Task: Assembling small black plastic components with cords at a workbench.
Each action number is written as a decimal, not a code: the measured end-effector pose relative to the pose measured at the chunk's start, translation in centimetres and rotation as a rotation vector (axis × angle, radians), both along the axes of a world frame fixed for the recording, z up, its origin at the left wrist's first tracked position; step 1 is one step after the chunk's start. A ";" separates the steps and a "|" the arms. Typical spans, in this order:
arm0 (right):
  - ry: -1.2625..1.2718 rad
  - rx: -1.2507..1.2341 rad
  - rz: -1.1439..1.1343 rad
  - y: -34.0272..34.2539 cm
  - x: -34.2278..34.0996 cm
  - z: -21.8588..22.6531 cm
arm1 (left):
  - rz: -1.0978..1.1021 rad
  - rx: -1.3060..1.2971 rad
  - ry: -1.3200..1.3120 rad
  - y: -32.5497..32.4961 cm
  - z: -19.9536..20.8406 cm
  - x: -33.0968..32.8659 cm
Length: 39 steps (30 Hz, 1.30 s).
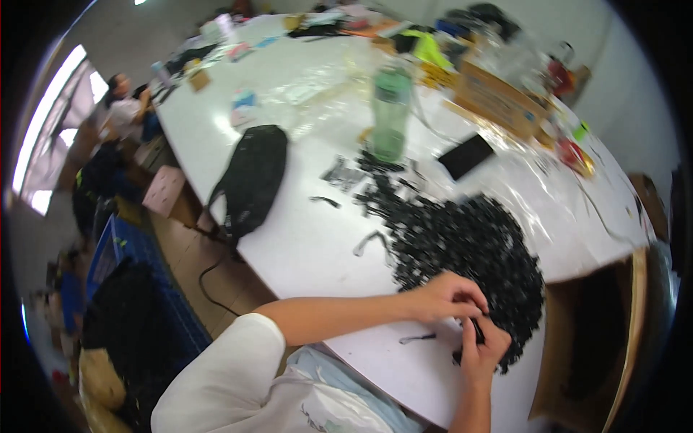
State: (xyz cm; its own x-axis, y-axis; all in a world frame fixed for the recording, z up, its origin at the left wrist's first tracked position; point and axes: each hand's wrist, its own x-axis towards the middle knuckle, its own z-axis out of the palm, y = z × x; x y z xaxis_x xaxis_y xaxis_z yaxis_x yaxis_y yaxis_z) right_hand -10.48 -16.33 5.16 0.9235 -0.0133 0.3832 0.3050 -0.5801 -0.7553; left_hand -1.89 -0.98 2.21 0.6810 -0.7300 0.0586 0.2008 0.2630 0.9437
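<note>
Nearest to the camera, the white sleeve of the person is seen, and from it the left forearm is stretched over the tabletop.

At the far left, a blue bin is seen on the floor, with black material beside its wall. Higher up, another person is seen seated near the far edge. A pink panel is placed between that person and the bin. On the tabletop, a dark oval item is laid close to the left edge. To the right of it, a few loose strips are scattered, and a green bottle is stood upright behind the pile of small black pieces.

The left hand is held over the near part of the pile, with the fingers bent; whether anything is pinched by it cannot be told. A black piece is gripped between the thumb and fingers of the right hand, just below the left fingertips, at the near side of the pile.

Behind the pile, a black phone is laid flat. Farther right, a carton is seen at the back, and an open box is placed against the right edge.
</note>
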 end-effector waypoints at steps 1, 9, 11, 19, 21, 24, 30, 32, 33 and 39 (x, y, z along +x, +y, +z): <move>0.025 -0.027 0.006 0.0 -0.1 -0.1 | -0.009 -0.031 -0.005 -0.1 -0.1 -0.1; -0.229 -0.117 -0.094 0.2 0.0 -1.9 | 0.232 0.092 -0.298 -0.2 -0.4 -0.7; -0.213 -0.140 -0.125 0.2 -0.3 -2.0 | 0.277 0.119 -0.424 -0.2 -0.2 -0.9; -0.059 -0.138 -0.076 0.0 -0.3 -1.7 | 0.312 0.144 -0.967 0.2 -0.5 0.0; -0.009 -0.175 -0.059 -0.1 -0.2 -1.3 | 0.300 0.135 -1.019 0.3 -0.7 0.2; 0.136 -0.126 -0.010 -0.5 0.0 -0.3 | 0.293 0.145 -1.062 0.5 -0.6 0.3; 0.294 -0.096 0.087 -1.6 0.5 0.6 | 0.194 0.170 -0.966 0.3 0.2 0.1; 0.188 -0.165 0.049 -1.6 0.5 0.2 | 0.205 0.118 -0.932 0.2 0.3 0.0; 0.164 -0.180 0.027 -1.5 0.5 -0.1 | 0.209 0.094 -0.899 0.2 0.4 -0.1; 0.108 -0.308 -0.019 -1.2 0.3 -1.0 | 0.361 0.334 -0.976 0.5 0.4 0.2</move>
